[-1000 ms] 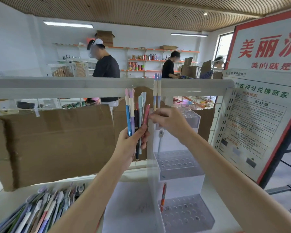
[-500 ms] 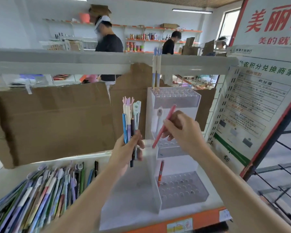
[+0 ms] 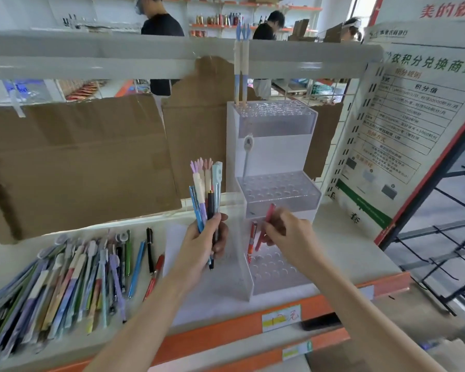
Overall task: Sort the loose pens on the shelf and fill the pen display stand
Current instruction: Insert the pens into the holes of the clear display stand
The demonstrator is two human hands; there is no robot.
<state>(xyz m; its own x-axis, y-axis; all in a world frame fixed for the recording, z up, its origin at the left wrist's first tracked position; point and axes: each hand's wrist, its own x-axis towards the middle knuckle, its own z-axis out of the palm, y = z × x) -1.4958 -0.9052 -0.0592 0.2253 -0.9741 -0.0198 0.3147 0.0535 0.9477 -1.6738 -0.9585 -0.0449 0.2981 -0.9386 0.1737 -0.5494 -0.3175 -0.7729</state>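
Two hands busy: my left hand (image 3: 204,237) grips a pen bundle (image 3: 206,189); my right hand (image 3: 285,232) pinches a pink pen (image 3: 266,224) above the stand's (image 3: 277,189) lowest tier, at 5 o'clock. A tilted tip could miss its hole.

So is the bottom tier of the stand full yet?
No, nearly empty. The bottom tier holds one orange pen at its left; its other visible holes are bare. The right hand holds a pink pen above it.
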